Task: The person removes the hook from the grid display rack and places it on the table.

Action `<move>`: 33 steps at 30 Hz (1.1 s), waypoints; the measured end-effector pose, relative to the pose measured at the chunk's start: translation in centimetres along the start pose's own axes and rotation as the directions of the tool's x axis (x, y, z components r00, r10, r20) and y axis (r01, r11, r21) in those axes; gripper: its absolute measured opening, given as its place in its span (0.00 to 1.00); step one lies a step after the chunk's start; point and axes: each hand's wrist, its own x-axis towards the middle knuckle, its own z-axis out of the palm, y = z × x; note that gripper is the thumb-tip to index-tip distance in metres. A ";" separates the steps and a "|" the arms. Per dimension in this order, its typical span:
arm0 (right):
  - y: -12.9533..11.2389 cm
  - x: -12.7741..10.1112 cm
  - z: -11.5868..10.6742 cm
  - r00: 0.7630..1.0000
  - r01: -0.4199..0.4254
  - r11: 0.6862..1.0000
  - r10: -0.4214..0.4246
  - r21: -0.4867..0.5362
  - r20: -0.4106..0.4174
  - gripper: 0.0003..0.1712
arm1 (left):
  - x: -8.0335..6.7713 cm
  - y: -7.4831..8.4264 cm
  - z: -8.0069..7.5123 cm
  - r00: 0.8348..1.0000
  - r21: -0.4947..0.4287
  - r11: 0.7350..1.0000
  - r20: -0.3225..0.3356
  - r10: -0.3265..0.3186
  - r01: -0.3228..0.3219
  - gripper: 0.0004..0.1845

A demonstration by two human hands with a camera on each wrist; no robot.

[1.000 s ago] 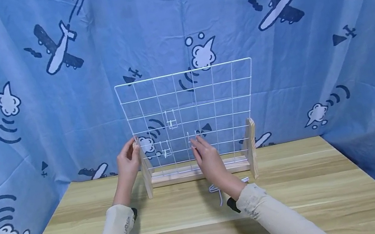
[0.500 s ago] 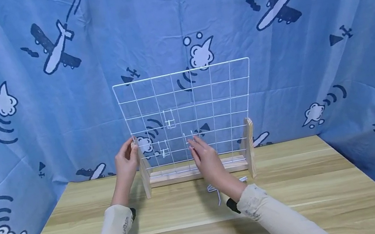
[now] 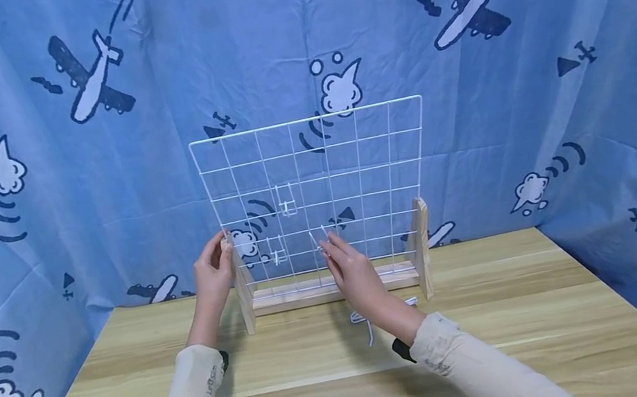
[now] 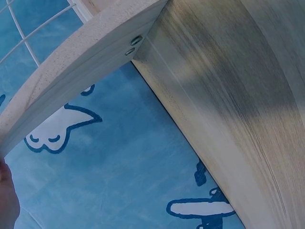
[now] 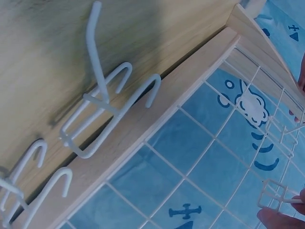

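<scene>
Both my hands are up at the grid (image 3: 312, 157). My right hand (image 3: 351, 270) pinches a white hook (image 3: 320, 239) against the lower wires near the middle. My left hand (image 3: 213, 276) curls round the stand's left wooden upright (image 3: 244, 295). Two more hooks (image 3: 282, 229) hang on the wires between my hands. Loose hooks (image 5: 102, 109) lie on the table (image 3: 506, 336) just before the wooden base (image 3: 334, 288).

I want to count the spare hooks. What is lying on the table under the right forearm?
White wire hooks lie on the table before the wooden stand. The right wrist view shows at least two; the forearm covers part of the pile.
</scene>
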 end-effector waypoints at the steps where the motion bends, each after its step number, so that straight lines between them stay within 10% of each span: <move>1: 0.0 -0.1 0.0 1.000 0.007 1.000 -0.007 -0.003 0.003 0.16 | 0.0 0.0 0.0 1.000 0.006 1.000 0.001 0.002 -0.002 0.21; 33: 0.0 -2.0 0.7 0.992 0.102 0.993 -0.098 -0.052 0.079 0.17 | 0.0 -0.1 0.0 1.000 0.011 1.000 -0.005 -0.021 0.021 0.21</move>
